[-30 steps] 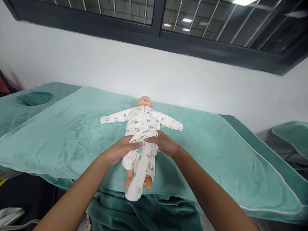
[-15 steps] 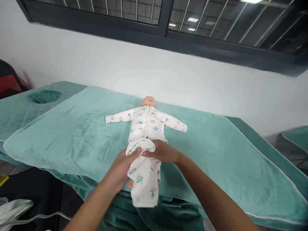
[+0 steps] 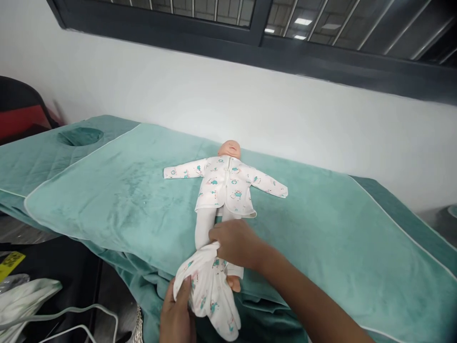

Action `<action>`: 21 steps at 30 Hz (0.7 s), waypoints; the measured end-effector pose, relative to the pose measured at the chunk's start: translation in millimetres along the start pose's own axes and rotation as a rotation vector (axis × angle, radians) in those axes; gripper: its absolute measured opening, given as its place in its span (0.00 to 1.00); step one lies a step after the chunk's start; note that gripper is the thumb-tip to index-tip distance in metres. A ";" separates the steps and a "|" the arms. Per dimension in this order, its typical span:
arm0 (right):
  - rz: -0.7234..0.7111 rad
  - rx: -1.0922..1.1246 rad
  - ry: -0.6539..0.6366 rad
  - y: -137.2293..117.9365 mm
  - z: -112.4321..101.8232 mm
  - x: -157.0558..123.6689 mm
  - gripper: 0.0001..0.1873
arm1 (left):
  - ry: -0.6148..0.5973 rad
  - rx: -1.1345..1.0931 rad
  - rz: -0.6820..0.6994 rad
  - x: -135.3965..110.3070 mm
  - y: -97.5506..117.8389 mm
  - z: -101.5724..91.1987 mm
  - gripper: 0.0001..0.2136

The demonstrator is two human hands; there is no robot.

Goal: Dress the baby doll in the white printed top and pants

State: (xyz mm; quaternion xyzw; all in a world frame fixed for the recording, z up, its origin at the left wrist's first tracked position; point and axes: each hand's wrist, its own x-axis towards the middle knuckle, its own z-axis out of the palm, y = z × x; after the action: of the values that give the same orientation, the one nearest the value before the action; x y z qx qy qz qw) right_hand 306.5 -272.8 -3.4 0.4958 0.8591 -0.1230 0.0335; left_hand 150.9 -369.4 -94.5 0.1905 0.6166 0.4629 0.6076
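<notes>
A baby doll [image 3: 228, 148] lies on its back on a teal towel [image 3: 117, 200], arms spread, in a white printed top [image 3: 226, 185]. Matching printed trousers [image 3: 209, 289] are bunched down around its ankles, with one bare foot [image 3: 233, 284] showing. My left hand [image 3: 176, 317] grips the bunched trousers from below at the table's near edge. My right hand [image 3: 233, 242] is closed on the trousers' waistband over the doll's lower legs. White leggings [image 3: 202, 227] cover the doll's thighs.
The towel covers a teal massage table [image 3: 80, 136] with a face hole at the far left. A white wall and dark window frame stand behind. Darker teal cloth [image 3: 257, 324] hangs off the near edge. White bags [image 3: 21, 300] and cables lie at lower left.
Both hands have pulled the printed trousers down from the doll's waist to its ankles, towards me. The white leggings are now uncovered. The camera view shifted left.
</notes>
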 end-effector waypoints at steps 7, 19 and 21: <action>0.051 0.051 0.114 -2.3 7.8 2.6 0.03 | -0.175 0.141 -0.011 26.5 31.8 -0.6 0.19; 0.281 0.664 0.240 6.0 1.9 -1.9 0.07 | -0.223 0.506 0.634 97.3 112.2 42.9 0.05; 0.334 0.700 0.215 8.8 2.3 0.4 0.03 | -0.256 0.483 0.659 113.4 123.0 51.5 0.03</action>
State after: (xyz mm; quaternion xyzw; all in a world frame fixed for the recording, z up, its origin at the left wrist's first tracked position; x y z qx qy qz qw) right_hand 313.7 -268.9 -7.2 0.6202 0.6715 -0.3482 -0.2080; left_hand 136.9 -200.2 -52.2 0.5700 0.5330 0.4473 0.4371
